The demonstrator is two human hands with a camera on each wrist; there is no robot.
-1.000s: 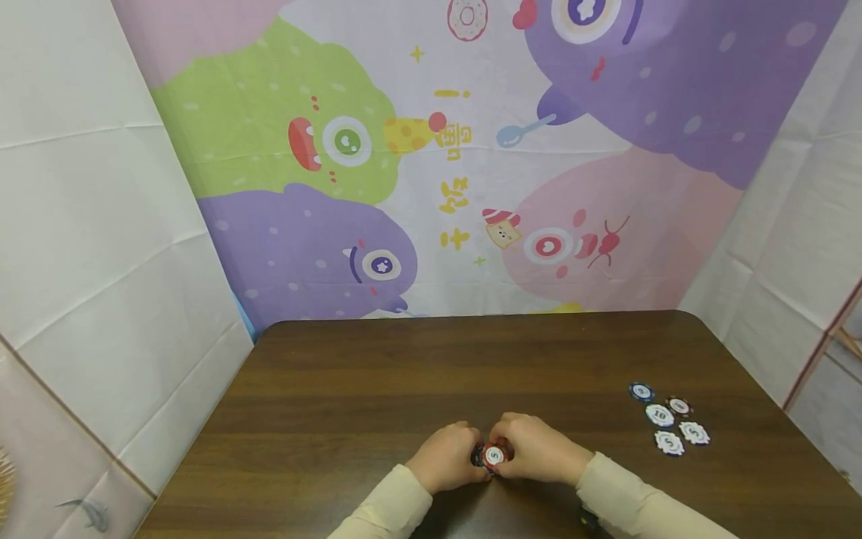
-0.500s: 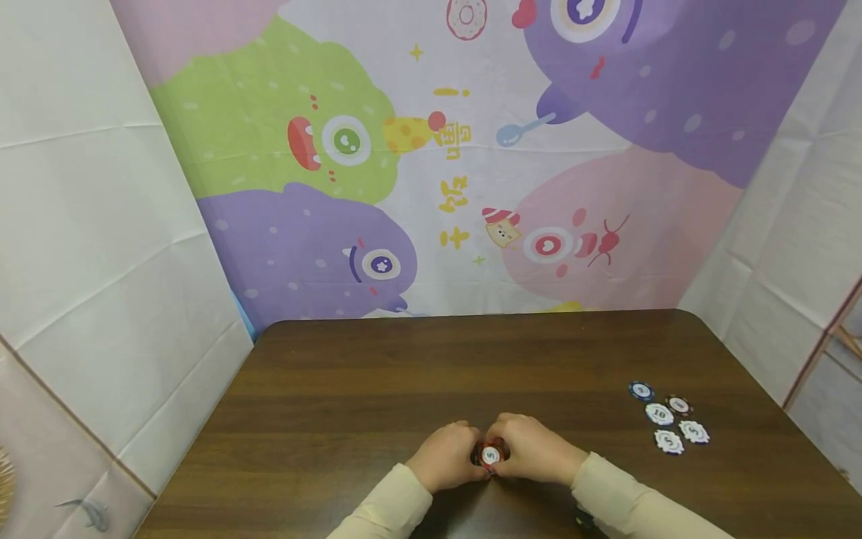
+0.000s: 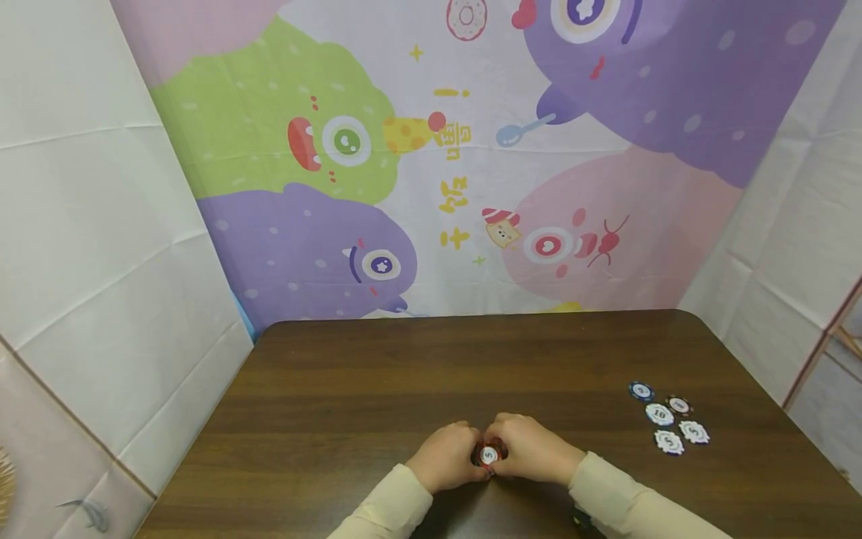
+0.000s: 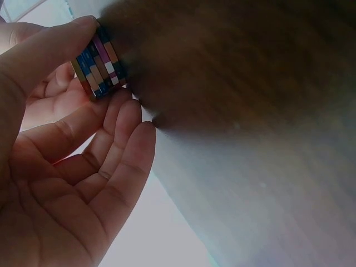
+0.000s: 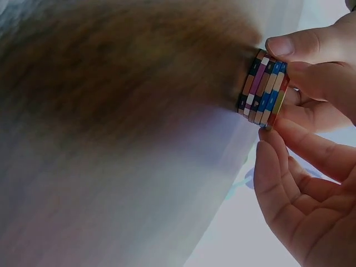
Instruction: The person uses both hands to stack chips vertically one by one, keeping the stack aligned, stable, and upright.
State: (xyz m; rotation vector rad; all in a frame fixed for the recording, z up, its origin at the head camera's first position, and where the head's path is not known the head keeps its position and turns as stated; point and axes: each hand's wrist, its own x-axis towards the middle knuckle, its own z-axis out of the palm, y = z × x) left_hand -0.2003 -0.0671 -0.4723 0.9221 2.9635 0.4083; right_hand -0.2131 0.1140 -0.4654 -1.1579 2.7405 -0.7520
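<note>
Both hands meet at a short stack of poker chips (image 3: pixel 489 454) near the table's front. A red chip with a white "5" centre tops it. My left hand (image 3: pixel 446 455) holds the stack from the left, thumb and fingers curled about its side. From the right, my right hand (image 3: pixel 535 451) grips the same stack at the top chip. In the left wrist view, the stack's edge (image 4: pixel 101 64) shows blue, tan, purple and white bands. The right wrist view has the stack (image 5: pixel 262 89) between fingertips and thumb, its lower face at the tabletop.
Several loose chips lie flat at the right: a blue one (image 3: pixel 642 391), a dark one (image 3: pixel 679 406), a "10" chip (image 3: pixel 660 415) and white "5" chips (image 3: pixel 669 442). A dark object (image 3: pixel 582 518) is partly hidden under the right sleeve. A cartoon cloth (image 3: pixel 465 284) hangs behind the wooden table (image 3: pixel 377 367).
My right hand has shifted slightly left, bringing the red "5" chip from off-centre to squarely over the stack. The left hand and the loose chips look unmoved.
</note>
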